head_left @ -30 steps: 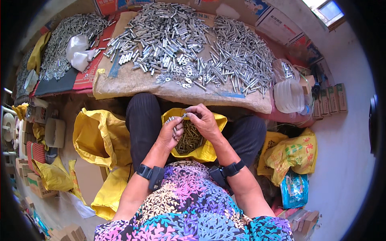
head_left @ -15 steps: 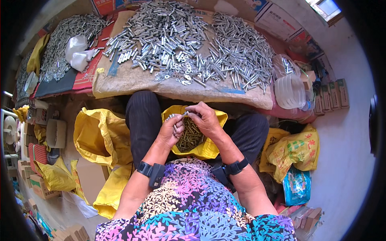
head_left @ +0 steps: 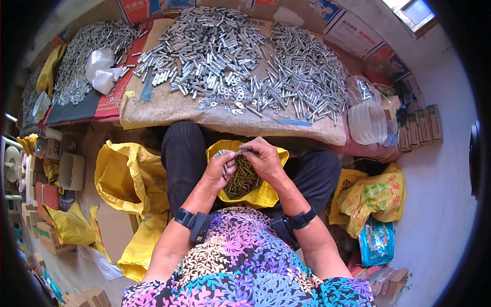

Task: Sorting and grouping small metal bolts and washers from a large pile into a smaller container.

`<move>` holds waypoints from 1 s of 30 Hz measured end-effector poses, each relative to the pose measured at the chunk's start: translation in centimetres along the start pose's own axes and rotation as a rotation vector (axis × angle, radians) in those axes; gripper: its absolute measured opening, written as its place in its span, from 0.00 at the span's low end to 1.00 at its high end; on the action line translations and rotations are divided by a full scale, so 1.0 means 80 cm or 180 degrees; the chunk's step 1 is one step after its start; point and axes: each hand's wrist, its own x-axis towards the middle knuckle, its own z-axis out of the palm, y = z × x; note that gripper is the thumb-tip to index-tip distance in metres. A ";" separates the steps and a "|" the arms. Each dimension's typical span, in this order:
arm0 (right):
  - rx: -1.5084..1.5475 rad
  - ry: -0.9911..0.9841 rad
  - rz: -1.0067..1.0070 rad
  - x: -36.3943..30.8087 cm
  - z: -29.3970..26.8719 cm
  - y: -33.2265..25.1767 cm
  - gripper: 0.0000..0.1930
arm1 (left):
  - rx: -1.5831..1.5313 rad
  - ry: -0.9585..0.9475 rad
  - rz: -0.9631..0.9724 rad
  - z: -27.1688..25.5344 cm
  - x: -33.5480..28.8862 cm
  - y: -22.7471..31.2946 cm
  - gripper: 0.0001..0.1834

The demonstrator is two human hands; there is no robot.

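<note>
My left hand (head_left: 220, 170) is closed around several small silver metal pieces, whose ends show at its fingers. Close beside it, my right hand (head_left: 264, 157) pinches a small silver metal piece (head_left: 238, 153) where the fingertips of both hands nearly meet. The piece is mostly covered, so its exact kind does not show. Below both hands a yellow woven bag (head_left: 266, 198) stands open between my knees. Brass-coloured bolts (head_left: 242, 181) lie inside it.
Ahead, a cloth-covered table (head_left: 169, 110) carries heaps of silver metal sleeves (head_left: 215, 46) and flat washers (head_left: 236, 105). An open yellow sack (head_left: 120, 176) stands left of my knee. Plastic containers (head_left: 367, 123) sit at the table's right end, with filled yellow bags (head_left: 373, 197) below.
The whole view has shifted slightly, with the table sitting lower in it. My hands remain together over the bag, and my right fingers have changed position a little on the small piece.
</note>
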 end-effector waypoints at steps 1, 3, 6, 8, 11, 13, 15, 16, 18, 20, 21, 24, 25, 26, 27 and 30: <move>0.0000 0.0001 -0.0004 0.000 0.001 0.000 0.08 | -0.0111 -0.0062 -0.0089 -0.003 0.001 0.000 0.06; 0.0057 0.0109 -0.0148 0.000 0.004 -0.001 0.09 | -0.0221 -0.0123 -0.0173 -0.007 0.002 -0.001 0.06; 0.0073 0.0070 -0.0085 0.000 0.004 0.001 0.07 | -0.0413 -0.0213 -0.0345 -0.011 0.002 -0.003 0.03; 0.0103 0.0028 0.0125 -0.001 0.003 0.005 0.05 | -0.0366 -0.0262 -0.0319 -0.011 0.001 -0.004 0.03; -0.0423 -0.0051 0.0441 -0.003 0.000 0.011 0.08 | -0.0082 -0.0131 -0.0205 -0.003 0.002 -0.008 0.05; -0.0987 -0.0063 0.0543 -0.001 -0.001 0.013 0.11 | 0.0189 -0.0123 -0.0165 0.009 -0.001 -0.012 0.05; -0.1110 0.0032 0.0932 0.004 -0.004 0.013 0.18 | 0.0578 -0.0080 -0.0107 0.028 -0.007 -0.016 0.05; -0.1110 0.0067 0.0925 0.008 0.000 0.017 0.18 | 0.0840 -0.0025 -0.0084 0.032 -0.006 -0.024 0.05; 0.0831 0.0949 0.0592 0.017 0.014 0.029 0.25 | 0.0942 0.0089 0.0024 0.046 -0.006 -0.036 0.06; 0.1144 0.0959 0.0902 0.022 0.025 0.025 0.29 | 0.0925 0.0191 0.0162 0.036 0.004 -0.037 0.06; 0.1186 0.0829 0.0568 0.019 0.035 0.021 0.28 | 0.0882 0.0309 0.0292 0.029 0.009 -0.035 0.06; 0.1352 0.0329 0.0275 0.010 0.031 -0.005 0.28 | 0.0636 0.0409 0.0461 0.026 0.011 -0.016 0.05; 0.1765 0.0685 0.0522 0.010 0.026 -0.005 0.28 | 0.0608 0.0257 0.0420 0.030 0.006 -0.013 0.04; 0.2175 0.1043 0.0771 0.011 0.020 -0.005 0.29 | 0.0616 0.0251 0.0412 0.034 0.002 -0.013 0.04; 0.2189 0.1233 0.0616 0.018 0.011 0.010 0.30 | 0.0709 0.0110 0.0432 0.040 -0.002 -0.015 0.04; 0.2898 0.1430 0.1002 0.035 0.011 0.018 0.30 | 0.0940 -0.0066 0.0450 0.052 -0.011 -0.020 0.05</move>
